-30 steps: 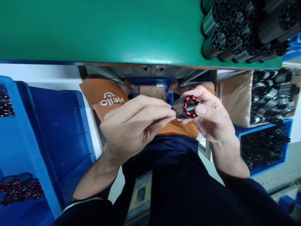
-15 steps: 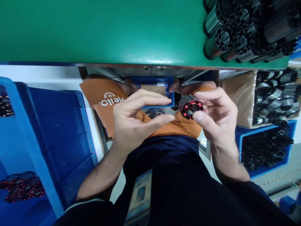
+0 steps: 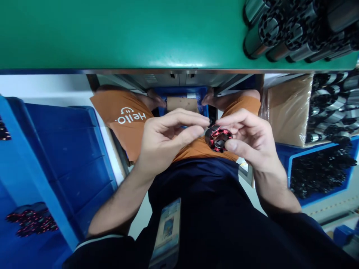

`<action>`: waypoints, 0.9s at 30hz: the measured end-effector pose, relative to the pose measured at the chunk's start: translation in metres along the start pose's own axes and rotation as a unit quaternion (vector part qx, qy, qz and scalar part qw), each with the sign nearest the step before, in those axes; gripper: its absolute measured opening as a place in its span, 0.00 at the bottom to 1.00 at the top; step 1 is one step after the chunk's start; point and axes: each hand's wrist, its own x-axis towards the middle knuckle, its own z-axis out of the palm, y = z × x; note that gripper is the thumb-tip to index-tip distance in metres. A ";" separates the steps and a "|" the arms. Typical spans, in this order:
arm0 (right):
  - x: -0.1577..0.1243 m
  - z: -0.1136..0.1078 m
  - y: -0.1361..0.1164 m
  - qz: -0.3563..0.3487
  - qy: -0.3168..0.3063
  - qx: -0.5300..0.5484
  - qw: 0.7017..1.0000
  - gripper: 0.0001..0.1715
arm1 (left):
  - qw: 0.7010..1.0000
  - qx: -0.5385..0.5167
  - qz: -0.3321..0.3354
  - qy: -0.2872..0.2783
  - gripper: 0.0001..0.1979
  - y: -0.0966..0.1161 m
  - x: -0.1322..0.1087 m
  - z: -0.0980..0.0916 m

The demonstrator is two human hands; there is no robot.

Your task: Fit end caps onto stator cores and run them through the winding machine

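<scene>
My right hand (image 3: 249, 140) holds a motor stator (image 3: 218, 139), a short dark cylinder with red wire windings around an open centre. The thumb presses its right lower edge while the fingers lie behind and above. The stator's wound end faces up toward me, slightly tilted. My left hand (image 3: 171, 140) meets it from the left, its thumb and fingertips drawn together in a pinch at the stator's upper left edge. Exactly how much of the stator lies between those fingertips is hard to see.
Several metal-bodied cylinders (image 3: 269, 30) stand on the green table (image 3: 126, 33) at upper right. A blue crate (image 3: 64, 149) at left holds more red-wound stators (image 3: 32, 220). At right are a cardboard box (image 3: 288, 108) of metal parts and a blue bin of black parts (image 3: 322, 168).
My right hand has brought the stator left and slightly down. My left hand's thumb and fingers have narrowed from a wide gap to a pinch at the stator's edge. The view has shifted slightly.
</scene>
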 end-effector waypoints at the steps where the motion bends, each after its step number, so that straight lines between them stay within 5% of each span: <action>1: 0.002 0.000 0.000 0.000 -0.013 0.000 1.000 0.24 | 1.000 -0.001 0.006 -0.018 0.12 0.008 0.000 -0.001; 6: 0.005 0.003 0.002 0.014 -0.013 -0.022 1.000 0.26 | 0.999 -0.009 0.020 -0.046 0.04 0.021 -0.002 0.001; 12: -0.004 0.001 0.008 -0.005 0.050 -0.006 0.999 0.31 | 0.997 0.043 -0.043 -0.039 0.15 -0.027 -0.009 -0.007; 15: -0.004 0.000 0.006 -0.002 0.047 -0.017 0.999 0.35 | 0.997 0.040 0.067 0.008 0.19 -0.026 -0.011 -0.011; 19: 0.001 0.005 0.005 0.007 0.015 -0.020 1.000 0.40 | 0.972 0.151 0.181 0.001 0.40 0.011 -0.015 -0.006; 23: 0.001 0.011 0.001 -0.006 0.003 -0.065 0.998 0.40 | 0.948 0.237 0.214 -0.018 0.21 0.032 -0.015 -0.002; 27: -0.002 0.011 -0.011 -0.118 0.045 -0.233 0.964 0.29 | 0.955 0.237 0.173 -0.038 0.17 0.037 -0.015 -0.002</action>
